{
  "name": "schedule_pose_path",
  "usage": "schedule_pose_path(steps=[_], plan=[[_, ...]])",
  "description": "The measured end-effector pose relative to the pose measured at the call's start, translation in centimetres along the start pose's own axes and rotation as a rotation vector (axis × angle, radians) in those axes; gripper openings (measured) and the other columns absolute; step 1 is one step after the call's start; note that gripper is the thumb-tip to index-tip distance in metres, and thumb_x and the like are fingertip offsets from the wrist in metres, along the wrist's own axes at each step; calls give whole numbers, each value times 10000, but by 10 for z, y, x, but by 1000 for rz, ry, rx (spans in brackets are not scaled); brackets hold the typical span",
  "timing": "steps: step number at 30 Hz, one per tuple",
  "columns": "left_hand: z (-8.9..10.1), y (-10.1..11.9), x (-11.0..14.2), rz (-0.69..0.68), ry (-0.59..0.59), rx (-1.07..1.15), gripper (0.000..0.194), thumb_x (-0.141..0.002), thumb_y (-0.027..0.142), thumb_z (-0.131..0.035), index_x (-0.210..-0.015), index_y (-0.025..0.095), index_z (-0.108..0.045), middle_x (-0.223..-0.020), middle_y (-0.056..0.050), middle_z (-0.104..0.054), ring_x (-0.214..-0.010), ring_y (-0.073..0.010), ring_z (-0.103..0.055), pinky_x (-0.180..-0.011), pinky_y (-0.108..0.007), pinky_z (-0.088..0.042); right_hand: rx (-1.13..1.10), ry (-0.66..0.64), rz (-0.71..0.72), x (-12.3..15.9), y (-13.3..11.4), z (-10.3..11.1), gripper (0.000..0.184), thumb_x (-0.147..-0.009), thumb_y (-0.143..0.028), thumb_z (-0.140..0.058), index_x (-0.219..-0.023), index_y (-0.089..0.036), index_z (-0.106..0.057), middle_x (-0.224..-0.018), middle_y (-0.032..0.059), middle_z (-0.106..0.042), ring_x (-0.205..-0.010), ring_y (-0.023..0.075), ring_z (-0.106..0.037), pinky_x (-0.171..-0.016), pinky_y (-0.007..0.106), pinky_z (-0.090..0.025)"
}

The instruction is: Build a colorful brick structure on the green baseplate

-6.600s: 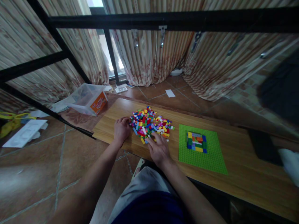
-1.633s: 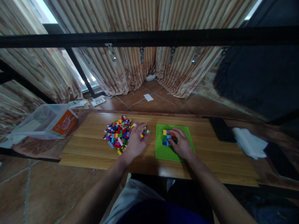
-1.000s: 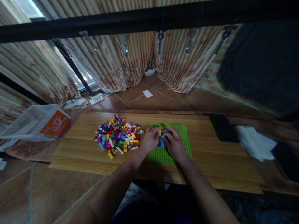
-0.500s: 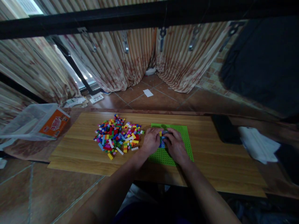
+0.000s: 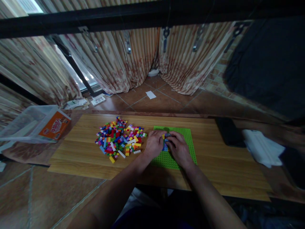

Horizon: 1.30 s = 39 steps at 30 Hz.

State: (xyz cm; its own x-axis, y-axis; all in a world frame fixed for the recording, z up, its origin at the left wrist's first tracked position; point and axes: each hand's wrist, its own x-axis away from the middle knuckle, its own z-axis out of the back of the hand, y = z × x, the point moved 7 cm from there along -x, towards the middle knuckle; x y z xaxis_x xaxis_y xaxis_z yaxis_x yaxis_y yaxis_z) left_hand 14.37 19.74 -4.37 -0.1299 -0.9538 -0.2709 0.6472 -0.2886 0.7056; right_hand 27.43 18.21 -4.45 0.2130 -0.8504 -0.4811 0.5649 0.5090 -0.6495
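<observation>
A green studded baseplate [image 5: 188,143] lies on the wooden bench top. On it stands a small block of coloured toy bricks [image 5: 165,147], mostly covered by my hands; only blue and yellow parts show. My left hand [image 5: 154,142] is closed against the left side of these bricks, fingers curled over their far edge. From the right, my right hand [image 5: 179,148] grips the same bricks, thumb and fingers bent at the top. Whether a loose brick sits between the fingers is hidden. Left of the plate spreads a pile of loose toy bricks [image 5: 119,138] in many colours.
A clear plastic bin [image 5: 30,127] with an orange label stands beyond the bench's left end. To the right lie a black flat object [image 5: 230,132] and white folded paper or cloth [image 5: 262,148]. A black metal bar [image 5: 133,17] crosses in front of the curtains [image 5: 133,63].
Both hands came from the brick pile to the baseplate, the right one first, then the left. Over the last second they have stayed on the built bricks almost unmoved. The view swung right earlier.
</observation>
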Motion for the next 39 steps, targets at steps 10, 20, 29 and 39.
schedule_pose_path(steps=[10,20,29,39], plan=[[1,1,1,-14,-24,18,314,-881,93,-467,-1104,193,-664,-1122,-46,-706,-1095,-190,-592,-1058,-388,-418,-21,20,18,-2,-2,2,155,-901,-309,-583,-953,-242,-712,-1127,88,-622,-1093,245,-574,-970,460,-498],[8,1,5,-10,-70,105,376,-747,73,-590,-1085,223,-662,-1149,-37,-675,-1135,-216,-568,-1034,-394,-433,39,85,-78,0,4,8,192,-864,-371,-630,-984,-229,-675,-1173,107,-601,-1117,270,-558,-972,479,-484],[8,7,7,-55,-20,75,195,-764,150,-678,-944,222,-700,-1257,-66,-644,-1182,-233,-568,-1073,-452,-397,73,128,-90,3,4,15,212,-843,-423,-655,-774,-224,-659,-1095,93,-592,-1096,263,-548,-947,457,-472],[8,5,8,-43,17,59,191,-750,118,-667,-904,227,-690,-1219,-49,-662,-1153,-220,-585,-1062,-437,-419,96,69,-19,3,-5,16,157,-883,-322,-603,-792,-233,-694,-1080,72,-631,-1037,247,-550,-906,449,-477]])
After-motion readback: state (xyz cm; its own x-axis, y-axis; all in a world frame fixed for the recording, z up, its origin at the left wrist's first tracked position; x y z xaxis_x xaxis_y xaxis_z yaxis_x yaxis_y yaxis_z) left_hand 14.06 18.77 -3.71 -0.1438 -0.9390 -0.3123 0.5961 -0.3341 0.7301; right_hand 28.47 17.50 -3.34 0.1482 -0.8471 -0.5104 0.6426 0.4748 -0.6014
